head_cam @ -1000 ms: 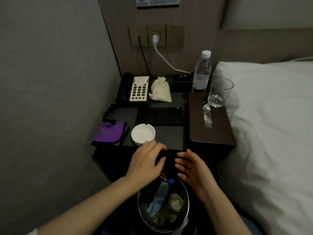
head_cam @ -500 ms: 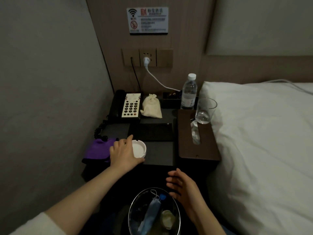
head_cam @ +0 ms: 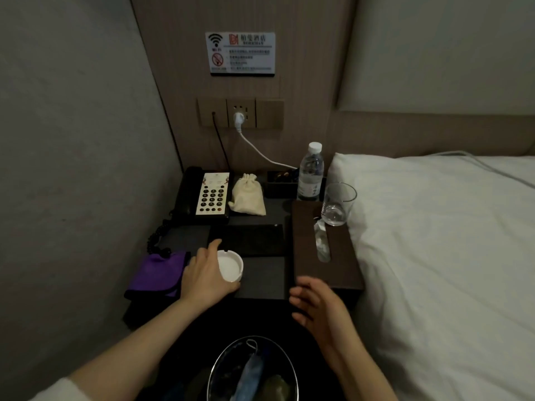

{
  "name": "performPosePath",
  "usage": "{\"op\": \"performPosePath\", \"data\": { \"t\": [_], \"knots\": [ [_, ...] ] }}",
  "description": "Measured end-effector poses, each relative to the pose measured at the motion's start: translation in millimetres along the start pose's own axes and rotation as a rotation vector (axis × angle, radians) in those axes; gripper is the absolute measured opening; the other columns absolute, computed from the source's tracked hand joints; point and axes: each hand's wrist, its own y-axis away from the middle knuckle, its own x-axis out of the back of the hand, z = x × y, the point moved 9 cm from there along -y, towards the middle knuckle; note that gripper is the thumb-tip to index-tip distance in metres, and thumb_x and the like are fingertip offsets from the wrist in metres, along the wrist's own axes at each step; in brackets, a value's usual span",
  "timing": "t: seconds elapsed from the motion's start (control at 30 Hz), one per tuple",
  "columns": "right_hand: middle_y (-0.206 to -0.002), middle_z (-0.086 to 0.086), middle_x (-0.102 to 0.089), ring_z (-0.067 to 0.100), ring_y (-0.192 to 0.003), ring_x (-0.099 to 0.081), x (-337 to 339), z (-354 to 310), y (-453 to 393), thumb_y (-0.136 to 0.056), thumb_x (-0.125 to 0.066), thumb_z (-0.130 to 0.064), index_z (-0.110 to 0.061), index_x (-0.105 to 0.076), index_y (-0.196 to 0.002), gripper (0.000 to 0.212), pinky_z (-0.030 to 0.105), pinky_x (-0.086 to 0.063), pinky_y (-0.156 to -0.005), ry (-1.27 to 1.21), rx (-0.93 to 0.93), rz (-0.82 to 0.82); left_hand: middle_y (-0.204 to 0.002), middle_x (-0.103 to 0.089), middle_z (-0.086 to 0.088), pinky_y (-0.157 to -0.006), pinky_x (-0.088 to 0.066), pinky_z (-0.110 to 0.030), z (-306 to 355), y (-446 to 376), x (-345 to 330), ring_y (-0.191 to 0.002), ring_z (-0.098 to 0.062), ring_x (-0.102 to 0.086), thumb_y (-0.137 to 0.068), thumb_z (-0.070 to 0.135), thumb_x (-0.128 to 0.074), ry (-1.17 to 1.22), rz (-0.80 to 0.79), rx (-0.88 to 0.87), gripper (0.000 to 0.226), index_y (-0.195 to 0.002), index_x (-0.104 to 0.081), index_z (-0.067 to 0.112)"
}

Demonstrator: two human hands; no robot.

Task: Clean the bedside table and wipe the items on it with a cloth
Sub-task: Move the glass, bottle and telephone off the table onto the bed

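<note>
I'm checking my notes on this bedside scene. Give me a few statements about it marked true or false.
1. The left hand grips the white ashtray. True.
2. The right hand holds the purple cloth. False: it holds nothing; the cloth lies at the table's left edge.
3. The glass stands on the tissue box. True.
4. The water bottle has no cap. False: a white cap is on.

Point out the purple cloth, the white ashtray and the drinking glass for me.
Cloth (head_cam: 157, 273), head view, middle of the folded purple fabric.
Ashtray (head_cam: 230, 267), head view, its white inner floor.
Glass (head_cam: 337, 204), head view, its clear side wall.
</note>
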Motion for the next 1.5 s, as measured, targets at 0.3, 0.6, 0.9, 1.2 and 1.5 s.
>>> {"op": "performPosePath", "data": {
  "t": [0.3, 0.6, 0.9, 1.2, 1.5],
  "knots": [
    [-0.084, 0.001, -0.062, 0.010, -0.071, -0.059, 11, -142, -31, -0.090, -0.056, -0.006, -0.015, -0.052, -0.113, 0.025, 0.024, -0.044, -0.060, 0.074, 0.330, 0.271, -0.133, -0.037, 0.000, -0.083, -0.051, -0.045, 114, -12, 38, -0.112, -0.030, -0.051, -0.053, 0.052, -0.080, 0.383, 0.069, -0.171, 0.100, -0.131, -0.018, 0.041],
    [-0.149, 0.015, -0.038, 0.031, -0.133, -0.043, 28, -174, -83, -0.080, -0.073, -0.010, -0.005, -0.019, -0.149, 0.088, 0.039, -0.036, -0.111, 0.558, 0.442, 0.473, -0.132, -0.041, 0.000, -0.090, -0.049, -0.044, 176, -7, 33, -0.116, -0.024, -0.048, -0.052, 0.054, -0.081, 0.546, 0.081, -0.217, 0.103, -0.132, -0.017, 0.043],
    [-0.124, 0.006, -0.060, 0.028, -0.112, -0.059, 27, -189, -113, -0.068, -0.081, -0.024, -0.014, -0.039, -0.134, 0.079, 0.029, -0.042, -0.088, 0.645, 0.566, 0.582, -0.126, -0.046, 0.000, -0.087, -0.051, -0.043, 194, -23, 22, -0.112, -0.023, -0.052, -0.050, 0.052, -0.080, 0.568, 0.086, -0.240, 0.102, -0.131, -0.018, 0.042],
    [-0.110, -0.001, -0.059, 0.021, -0.102, -0.059, 32, -192, -113, -0.061, -0.085, -0.034, -0.019, -0.046, -0.121, 0.072, 0.027, -0.042, -0.080, 0.675, 0.613, 0.583, -0.127, -0.043, 0.004, -0.086, -0.052, -0.042, 193, -23, 25, -0.112, -0.020, -0.052, -0.046, 0.058, -0.077, 0.580, 0.092, -0.222, 0.103, -0.130, -0.018, 0.045],
    [-0.107, -0.003, -0.057, 0.016, -0.096, -0.056, 47, -228, -62, -0.064, -0.083, -0.022, -0.020, -0.047, -0.114, 0.062, 0.022, -0.038, -0.077, 0.578, 0.697, 0.433, -0.133, -0.041, 0.003, -0.090, -0.050, -0.045, 237, 7, 45, -0.117, -0.021, -0.048, -0.050, 0.050, -0.080, 0.586, 0.094, -0.285, 0.101, -0.130, -0.017, 0.045]
  ]
}}
